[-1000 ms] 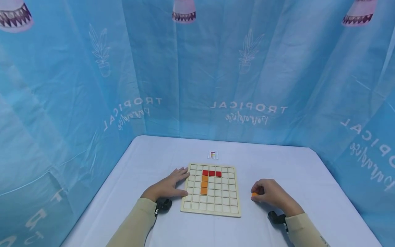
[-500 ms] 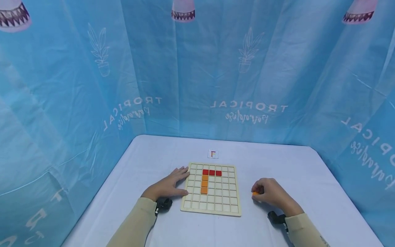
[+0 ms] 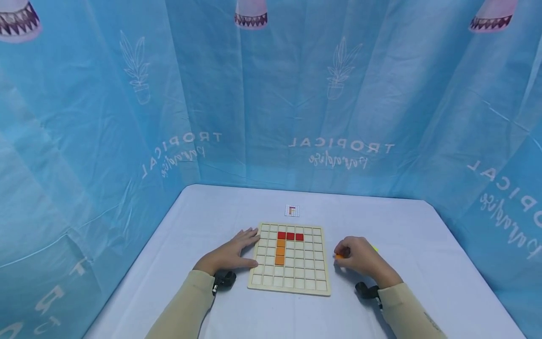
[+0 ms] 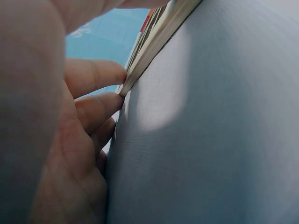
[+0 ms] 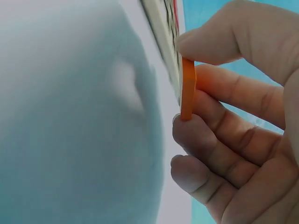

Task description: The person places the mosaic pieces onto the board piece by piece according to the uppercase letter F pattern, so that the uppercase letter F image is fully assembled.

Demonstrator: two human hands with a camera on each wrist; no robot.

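Observation:
My left hand (image 3: 230, 252) rests along the left edge of a wooden grid board (image 3: 292, 291), its fingers fairly straight and the fingertips touching the rim. Three red tiles (image 3: 290, 236) lie in a row near the board's far side, and several orange tiles (image 3: 280, 251) run down in a column below the leftmost red one. To the right of the board, my right hand (image 3: 366, 259) pinches a loose orange tile (image 5: 188, 88) between thumb and fingers, held on edge in the right wrist view and apart from the board.
A small pattern card (image 3: 292, 211) lies beyond the board on the white tablecloth (image 3: 237, 207). Something yellow-green (image 3: 375, 248) shows partly behind my right hand. Blue printed curtains (image 3: 271, 94) surround the table at the back and sides.
My right hand has lifted the orange tile and moved a little left and away from me, toward the board. A yellow-green bit has come into sight behind it. The left hand stays put.

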